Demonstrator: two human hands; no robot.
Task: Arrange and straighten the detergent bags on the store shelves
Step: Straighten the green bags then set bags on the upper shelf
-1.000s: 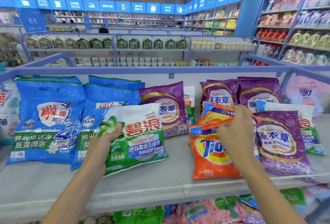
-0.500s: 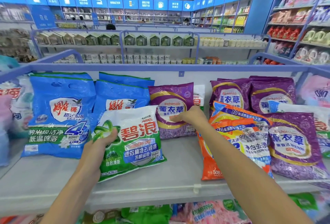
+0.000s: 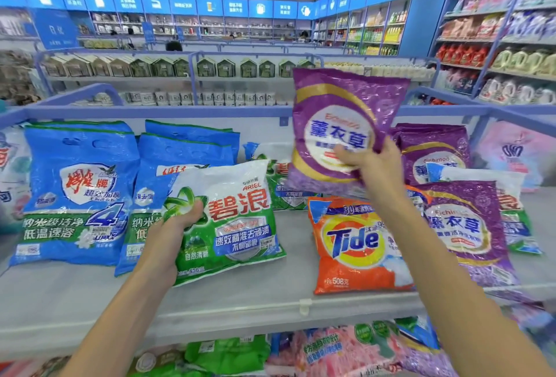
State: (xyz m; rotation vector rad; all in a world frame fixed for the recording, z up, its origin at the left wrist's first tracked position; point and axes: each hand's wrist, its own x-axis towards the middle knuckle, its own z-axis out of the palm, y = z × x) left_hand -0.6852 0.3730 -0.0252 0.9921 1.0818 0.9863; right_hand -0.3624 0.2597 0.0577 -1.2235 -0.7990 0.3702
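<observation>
Store aisle, grey shelf (image 3: pixel 90 301). Right hand (image 3: pixel 373 163) pinches purple bag (image 3: pixel 340 124), raised clear above shelf; left hand (image 3: pixel 177 226) grips green-white bag (image 3: pixel 237 220) lying on shelf. Advice: set purple bag upright beside purple group (image 3: pixel 433 148), labels forward, edges aligned.

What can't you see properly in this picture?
Head view:
- Second blue bag: label covered by the green Ariel bag in the left hand.
- Back green bag: mostly behind the purple bag held by the right hand.
- Far wall signs: too small, blurred.
</observation>
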